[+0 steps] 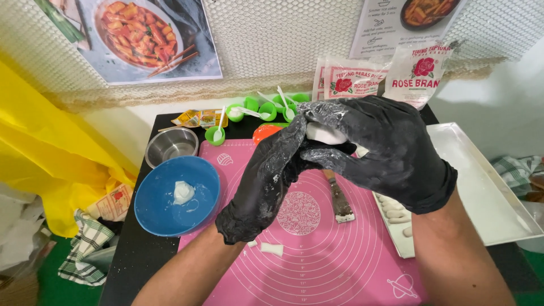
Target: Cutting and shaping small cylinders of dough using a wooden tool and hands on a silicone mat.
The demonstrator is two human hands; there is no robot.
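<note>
I see both gloved hands raised over the mat (pixel 334 266) | left hand (pixel 266 181) palm up, fingers angled up-right, cupping dough (pixel 324 134) from below | right hand (pixel 391 150) arched over the top, fingers curled, pressing dough | dough pinched between both | scraper (pixel 340 199) and dough bits (pixel 272 248) on mat | bowl (pixel 156 207) left

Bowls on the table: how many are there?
2: a blue bowl holding white dough left of the pink mat, and a steel bowl behind it. Hands may hide more.
</note>
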